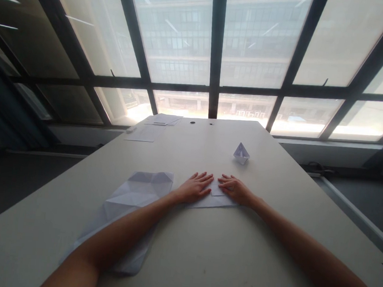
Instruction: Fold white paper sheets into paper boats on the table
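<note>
A folded white paper [216,201] lies on the white table under both hands. My left hand [194,188] rests flat on its left part, fingers spread. On its right part lies my right hand [236,190], palm down, fingers somewhat apart and pointing left. Between the hands a smaller folded flap of the paper shows. The paper's far edge is hidden by the fingers. A large creased white sheet [136,192] lies to the left, partly beneath my left forearm. Beyond my right hand stands a folded paper boat [241,153].
Flat white sheets [145,133] lie at the table's far left, with a small pale object [131,129] beside them. Two small dark round spots mark the far end of the table [182,245]. Large windows rise behind it. A small dark mark or object sits near the right edge.
</note>
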Demonstrator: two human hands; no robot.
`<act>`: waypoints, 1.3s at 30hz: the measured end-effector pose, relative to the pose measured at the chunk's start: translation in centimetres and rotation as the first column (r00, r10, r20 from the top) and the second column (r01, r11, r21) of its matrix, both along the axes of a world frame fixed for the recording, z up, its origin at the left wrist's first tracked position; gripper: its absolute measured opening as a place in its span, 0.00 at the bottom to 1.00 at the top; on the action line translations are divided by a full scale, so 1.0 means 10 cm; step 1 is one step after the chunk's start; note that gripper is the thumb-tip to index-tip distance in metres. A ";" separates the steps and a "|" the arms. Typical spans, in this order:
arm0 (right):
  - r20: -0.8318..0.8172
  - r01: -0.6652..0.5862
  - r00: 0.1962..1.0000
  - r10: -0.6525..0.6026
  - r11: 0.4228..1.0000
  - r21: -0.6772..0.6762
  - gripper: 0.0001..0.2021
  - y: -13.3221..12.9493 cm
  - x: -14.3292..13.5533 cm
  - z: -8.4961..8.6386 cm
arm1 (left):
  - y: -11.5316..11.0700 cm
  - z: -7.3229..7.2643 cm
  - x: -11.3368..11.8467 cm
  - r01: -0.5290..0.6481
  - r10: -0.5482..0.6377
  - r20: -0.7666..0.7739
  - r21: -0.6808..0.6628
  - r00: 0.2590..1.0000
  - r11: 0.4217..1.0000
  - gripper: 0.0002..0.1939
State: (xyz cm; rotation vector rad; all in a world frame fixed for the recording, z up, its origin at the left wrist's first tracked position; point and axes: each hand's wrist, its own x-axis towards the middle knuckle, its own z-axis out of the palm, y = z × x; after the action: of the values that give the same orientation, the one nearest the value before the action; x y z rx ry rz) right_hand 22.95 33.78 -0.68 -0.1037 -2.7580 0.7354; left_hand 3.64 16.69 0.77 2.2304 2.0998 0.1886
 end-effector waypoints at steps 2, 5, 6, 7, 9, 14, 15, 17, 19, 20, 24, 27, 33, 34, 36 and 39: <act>0.029 -0.008 1.000 0.007 0.999 0.050 0.19 -0.01 0.01 0.00 | 0.00 0.01 0.01 0.015 -0.015 0.006 0.006 1.000 1.000 0.30; 0.095 -0.025 0.995 0.013 0.991 0.131 0.25 -0.06 0.03 0.05 | -0.02 0.02 0.01 0.081 -0.082 0.021 0.020 0.996 0.996 0.29; 0.111 -0.022 0.994 0.005 0.988 0.154 0.26 -0.08 0.04 0.06 | -0.02 0.03 0.02 0.105 -0.106 0.027 0.023 0.994 0.994 0.29; 0.124 -0.014 0.992 -0.008 0.984 0.176 0.28 -0.09 0.04 0.08 | -0.02 0.03 0.01 0.127 -0.128 0.032 0.024 0.991 0.992 0.29; 0.145 0.007 0.989 -0.039 0.977 0.212 0.30 -0.11 0.04 0.09 | -0.03 0.05 0.01 0.157 -0.158 0.044 0.021 0.987 0.987 0.30; 0.163 0.069 0.981 -0.110 0.968 0.242 0.33 -0.12 0.03 0.06 | -0.05 0.11 0.01 0.232 -0.232 0.061 0.006 0.971 0.973 0.27; 0.158 0.084 0.980 -0.125 0.967 0.242 0.34 -0.12 0.02 0.05 | -0.06 0.12 0.01 0.247 -0.247 0.062 0.003 0.967 0.969 0.27; 0.148 0.113 0.977 -0.151 0.965 0.237 0.34 -0.12 0.01 0.04 | -0.06 0.15 0.01 0.265 -0.264 0.067 -0.002 0.962 0.964 0.26; 0.141 0.143 0.974 -0.176 0.965 0.221 0.32 -0.12 -0.01 0.02 | -0.07 0.16 0.02 0.268 -0.267 0.074 -0.014 0.961 0.963 0.26; 0.139 0.162 0.971 -0.193 0.964 0.209 0.31 -0.11 -0.01 0.02 | -0.07 0.17 0.02 0.267 -0.265 0.078 -0.019 0.961 0.964 0.26; 0.144 0.243 0.953 -0.265 0.957 0.156 0.25 -0.07 -0.05 -0.01 | -0.06 0.18 0.03 0.252 -0.248 0.080 -0.039 0.965 0.967 0.26; 0.136 0.256 0.953 -0.272 0.958 0.128 0.23 -0.04 -0.06 -0.03 | -0.06 0.17 0.03 0.240 -0.236 0.075 -0.046 0.969 0.970 0.26; 0.121 0.241 0.957 -0.263 0.956 0.168 0.23 -0.06 -0.04 -0.03 | -0.05 0.13 0.02 0.212 -0.209 0.061 -0.032 0.976 0.977 0.28; 0.123 0.222 0.961 -0.246 0.958 0.180 0.24 -0.07 -0.03 -0.02 | -0.04 0.11 0.02 0.199 -0.197 0.054 -0.030 0.979 0.980 0.29; 0.132 0.174 0.970 -0.203 0.964 0.202 0.25 -0.09 -0.01 0.00 | -0.03 0.07 0.00 0.162 -0.161 0.038 -0.027 0.986 0.986 0.30; 0.144 0.102 0.980 -0.135 0.971 0.215 0.27 -0.12 0.02 0.06 | -0.02 0.02 -0.02 0.093 -0.093 0.009 -0.021 0.996 0.995 0.33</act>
State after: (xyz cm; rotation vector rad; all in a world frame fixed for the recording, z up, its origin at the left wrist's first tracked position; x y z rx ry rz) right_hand 23.16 32.59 -0.11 -0.2921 -2.9279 0.4224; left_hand 3.46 16.48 0.98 2.3045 1.9792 0.1687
